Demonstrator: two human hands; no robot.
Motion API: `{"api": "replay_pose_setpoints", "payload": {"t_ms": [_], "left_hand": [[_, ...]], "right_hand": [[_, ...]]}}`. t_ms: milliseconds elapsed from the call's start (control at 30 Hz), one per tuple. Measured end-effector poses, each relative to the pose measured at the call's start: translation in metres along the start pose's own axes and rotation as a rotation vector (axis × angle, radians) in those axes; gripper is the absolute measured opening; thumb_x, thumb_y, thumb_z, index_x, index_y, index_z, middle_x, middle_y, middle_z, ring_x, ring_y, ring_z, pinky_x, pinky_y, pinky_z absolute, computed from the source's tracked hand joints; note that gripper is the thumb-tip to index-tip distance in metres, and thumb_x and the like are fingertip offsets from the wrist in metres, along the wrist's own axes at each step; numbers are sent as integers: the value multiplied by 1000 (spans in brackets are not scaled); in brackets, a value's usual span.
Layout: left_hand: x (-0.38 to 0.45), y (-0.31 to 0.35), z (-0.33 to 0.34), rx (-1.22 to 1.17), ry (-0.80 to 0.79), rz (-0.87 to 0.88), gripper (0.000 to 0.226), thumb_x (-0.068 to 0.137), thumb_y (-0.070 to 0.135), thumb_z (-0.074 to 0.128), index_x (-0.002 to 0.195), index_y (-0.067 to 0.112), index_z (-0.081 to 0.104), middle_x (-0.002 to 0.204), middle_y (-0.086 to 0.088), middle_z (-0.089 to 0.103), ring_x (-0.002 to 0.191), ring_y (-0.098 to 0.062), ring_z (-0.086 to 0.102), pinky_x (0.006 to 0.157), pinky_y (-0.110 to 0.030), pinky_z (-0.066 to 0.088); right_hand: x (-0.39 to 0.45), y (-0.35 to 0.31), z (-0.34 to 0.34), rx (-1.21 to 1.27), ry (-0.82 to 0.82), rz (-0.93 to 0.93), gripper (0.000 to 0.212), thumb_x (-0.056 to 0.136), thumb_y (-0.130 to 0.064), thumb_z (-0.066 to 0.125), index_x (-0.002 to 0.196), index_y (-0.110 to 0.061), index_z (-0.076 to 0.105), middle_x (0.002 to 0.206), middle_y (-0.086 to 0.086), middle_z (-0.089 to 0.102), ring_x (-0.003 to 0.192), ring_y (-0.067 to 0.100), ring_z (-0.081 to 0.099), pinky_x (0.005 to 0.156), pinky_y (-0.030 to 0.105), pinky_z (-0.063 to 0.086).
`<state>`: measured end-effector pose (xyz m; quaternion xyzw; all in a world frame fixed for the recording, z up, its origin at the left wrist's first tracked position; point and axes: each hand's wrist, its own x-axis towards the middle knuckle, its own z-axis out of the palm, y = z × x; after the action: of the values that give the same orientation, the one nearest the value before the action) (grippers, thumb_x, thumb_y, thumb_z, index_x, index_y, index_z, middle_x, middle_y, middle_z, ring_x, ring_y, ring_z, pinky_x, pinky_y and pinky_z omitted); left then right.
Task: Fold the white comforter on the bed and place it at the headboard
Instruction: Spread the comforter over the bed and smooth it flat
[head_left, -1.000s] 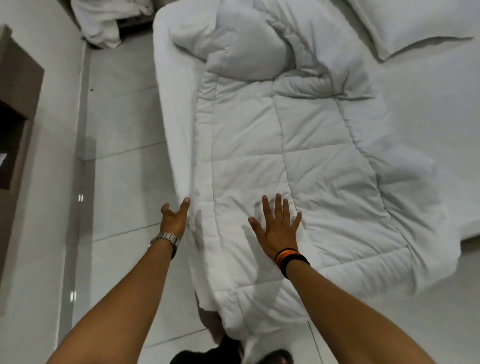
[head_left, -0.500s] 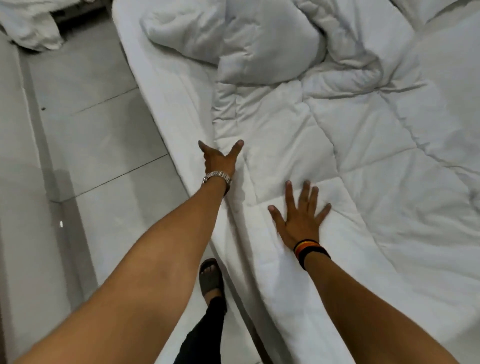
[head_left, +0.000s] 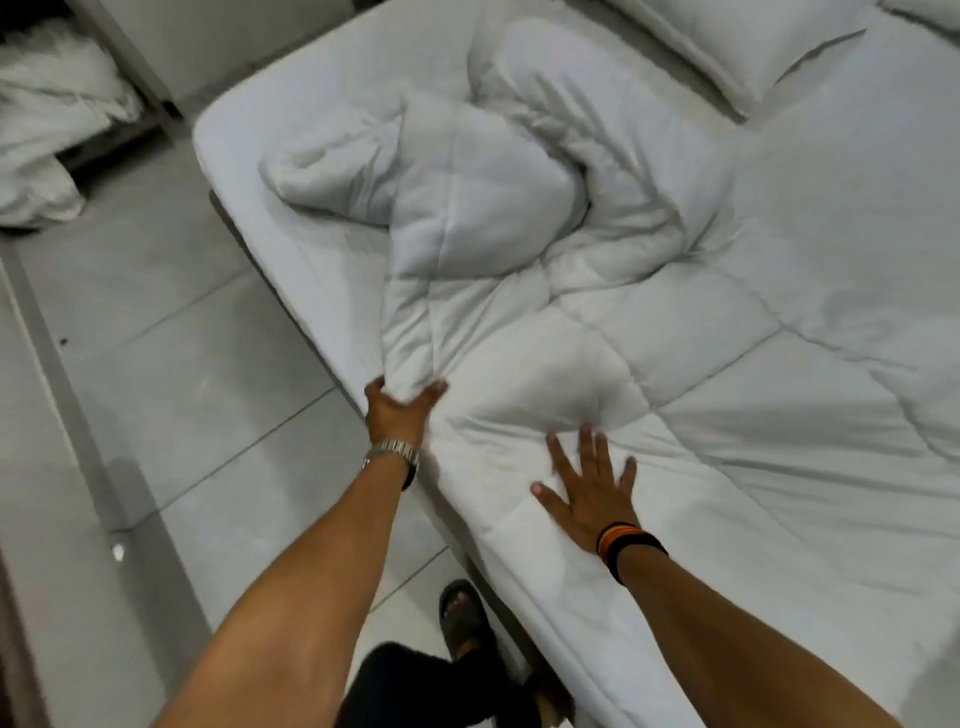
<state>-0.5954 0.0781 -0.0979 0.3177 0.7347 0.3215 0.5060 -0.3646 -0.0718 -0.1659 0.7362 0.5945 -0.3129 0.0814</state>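
The white quilted comforter (head_left: 649, 322) lies along the bed (head_left: 270, 130), flat on the near part and bunched into a heap toward the far end. My left hand (head_left: 400, 410), with a metal watch on the wrist, grips the comforter's left edge at the side of the mattress. My right hand (head_left: 589, 488), wearing dark and orange wristbands, presses flat on the comforter with fingers spread. A white pillow (head_left: 737, 47) lies at the head of the bed, top right.
Pale tiled floor (head_left: 171, 364) runs along the bed's left side. A pile of white bedding (head_left: 47, 135) sits at the top left. My sandalled foot (head_left: 462, 618) and dark trouser leg stand close to the bed's edge.
My left hand has reached forward along the bed's side and closed on the comforter's edge. My right hand slid forward, still flat. The view has shifted toward the head of the bed.
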Motion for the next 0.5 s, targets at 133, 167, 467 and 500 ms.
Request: {"api": "replay_pose_setpoints", "payload": {"t_ms": [133, 167, 467, 500], "left_hand": [[19, 23, -29, 187, -76, -63, 121, 76, 73, 73, 165, 20, 10, 137, -3, 56, 132, -24, 52, 114, -41, 38], [38, 43, -31, 167, -63, -52, 119, 76, 86, 60, 164, 24, 11, 146, -5, 54, 135, -27, 51, 117, -45, 37], [241, 280, 26, -237, -311, -409, 126, 63, 106, 24, 161, 26, 29, 156, -15, 43, 140, -46, 42, 112, -70, 33], [261, 294, 30, -245, -322, -392, 117, 73, 100, 23, 162, 24, 26, 162, -12, 36, 148, -43, 34, 119, -64, 26]], "right_hand": [[22, -26, -36, 117, 251, 56, 95, 90, -83, 3, 162, -30, 34, 171, 13, 22, 159, 31, 14, 124, 64, 6], [35, -37, -53, 156, 383, 31, 94, 92, -82, 4, 155, -25, 47, 166, 13, 33, 155, 32, 25, 124, 61, 14], [233, -186, -251, 643, 1104, 3, 79, 102, -66, 38, 165, -19, 28, 173, 15, 15, 160, 29, 15, 126, 61, 14], [254, -196, -272, 617, 1062, 25, 82, 100, -70, 36, 166, -23, 25, 174, 12, 14, 160, 28, 13, 125, 63, 10]]}}
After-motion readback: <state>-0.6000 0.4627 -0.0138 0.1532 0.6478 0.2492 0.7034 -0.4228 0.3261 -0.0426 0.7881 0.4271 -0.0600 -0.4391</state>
